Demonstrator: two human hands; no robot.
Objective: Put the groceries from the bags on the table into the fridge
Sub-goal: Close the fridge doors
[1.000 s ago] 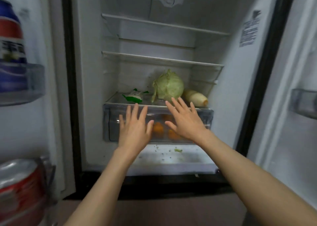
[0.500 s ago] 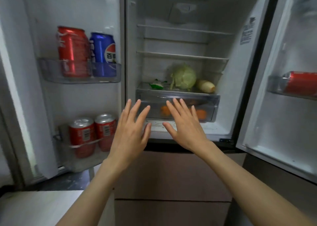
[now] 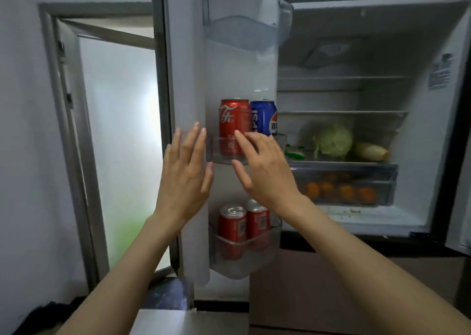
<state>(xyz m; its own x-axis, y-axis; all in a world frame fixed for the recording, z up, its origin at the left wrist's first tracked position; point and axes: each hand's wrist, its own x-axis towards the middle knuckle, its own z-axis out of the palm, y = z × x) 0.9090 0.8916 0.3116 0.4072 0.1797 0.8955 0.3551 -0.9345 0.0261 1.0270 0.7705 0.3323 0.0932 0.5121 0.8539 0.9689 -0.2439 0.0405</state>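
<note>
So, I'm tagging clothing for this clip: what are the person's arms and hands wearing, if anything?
Nothing shows. The left hand and right hand are bare: no gloves, rings, watch or bands visible. Both forearms are uncovered as far as the frame's lower edge, with no sleeve in view.

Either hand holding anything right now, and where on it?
Nothing held. Left hand and right hand are both open, empty, in front of the fridge door.

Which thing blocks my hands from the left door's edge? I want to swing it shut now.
Nothing visible does. The left hand is open at the left door edge, the right hand open before the red can.
</note>
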